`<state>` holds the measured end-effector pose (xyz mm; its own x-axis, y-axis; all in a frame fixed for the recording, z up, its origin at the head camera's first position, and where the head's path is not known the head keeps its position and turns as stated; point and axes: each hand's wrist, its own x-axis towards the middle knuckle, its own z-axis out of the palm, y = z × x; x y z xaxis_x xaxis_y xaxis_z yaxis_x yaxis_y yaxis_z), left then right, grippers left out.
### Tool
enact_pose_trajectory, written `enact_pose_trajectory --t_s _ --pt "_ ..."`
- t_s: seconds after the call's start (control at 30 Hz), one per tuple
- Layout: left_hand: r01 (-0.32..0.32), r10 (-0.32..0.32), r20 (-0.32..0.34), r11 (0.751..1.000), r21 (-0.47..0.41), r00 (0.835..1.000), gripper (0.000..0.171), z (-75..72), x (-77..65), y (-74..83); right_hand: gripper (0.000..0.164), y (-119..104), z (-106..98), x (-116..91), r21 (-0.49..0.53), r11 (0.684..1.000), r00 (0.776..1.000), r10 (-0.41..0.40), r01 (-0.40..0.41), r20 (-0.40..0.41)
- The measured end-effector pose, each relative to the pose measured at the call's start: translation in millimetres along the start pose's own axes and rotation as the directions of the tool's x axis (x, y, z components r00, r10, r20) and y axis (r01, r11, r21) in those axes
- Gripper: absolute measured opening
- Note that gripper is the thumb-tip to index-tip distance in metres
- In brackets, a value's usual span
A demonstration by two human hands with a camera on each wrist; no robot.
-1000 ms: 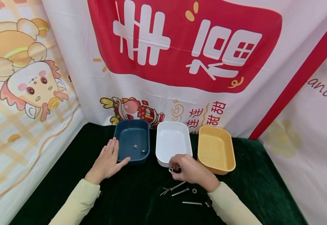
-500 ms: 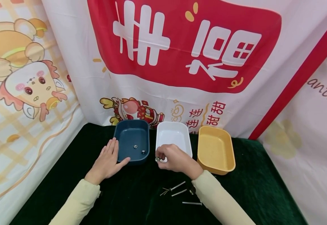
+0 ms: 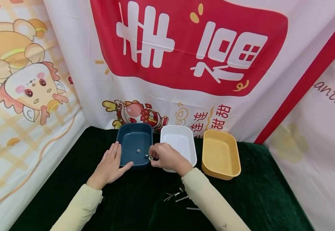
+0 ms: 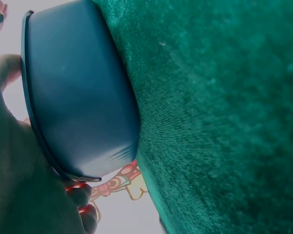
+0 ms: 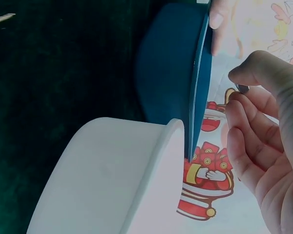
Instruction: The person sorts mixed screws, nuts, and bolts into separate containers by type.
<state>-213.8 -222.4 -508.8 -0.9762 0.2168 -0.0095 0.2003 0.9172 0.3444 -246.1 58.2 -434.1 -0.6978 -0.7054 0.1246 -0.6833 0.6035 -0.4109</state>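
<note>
My right hand (image 3: 165,157) pinches a small metal nut (image 5: 242,88) between thumb and fingertips. It hovers over the right edge of the blue bin (image 3: 135,136), beside the white bin (image 3: 181,141). Inside the blue bin lies one nut (image 3: 138,150), and another nut (image 3: 146,156) shows right beside my fingertips. With fingers straight, my left hand (image 3: 109,165) rests against the blue bin's left rim, its thumb along the front corner. The left wrist view shows that hand (image 4: 24,161) touching the bin's rim from outside.
A yellow bin (image 3: 221,154) stands to the right of the white one. On the green cloth (image 3: 138,202) lie several screws (image 3: 168,196) and bolts (image 3: 181,199), partly hidden by the right sleeve. A printed curtain (image 3: 184,106) hangs close behind the bins.
My right hand has moved left with the nut, from in front of the white bin to the blue bin's right edge. The left hand has stayed in place.
</note>
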Motion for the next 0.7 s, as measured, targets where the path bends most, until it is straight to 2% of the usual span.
enact_pose_trajectory --t_s 0.2,0.43,0.7 --pt "-0.005 0.005 0.000 1.000 -0.008 1.000 0.111 -0.6 -1.5 0.2 0.008 4 3 20 -0.008 0.999 0.999 0.046 -0.046 0.004" --pt "0.006 -0.006 0.016 1.000 -0.006 1.000 0.108 0.1 -1.0 -2.8 0.012 8 6 44 -0.035 0.994 0.994 0.107 -0.106 0.023" --pt "-0.006 0.006 0.009 1.000 -0.007 1.000 0.109 1.4 0.1 -5.6 0.013 15 12 60 -0.037 0.985 0.986 0.168 -0.168 0.015"
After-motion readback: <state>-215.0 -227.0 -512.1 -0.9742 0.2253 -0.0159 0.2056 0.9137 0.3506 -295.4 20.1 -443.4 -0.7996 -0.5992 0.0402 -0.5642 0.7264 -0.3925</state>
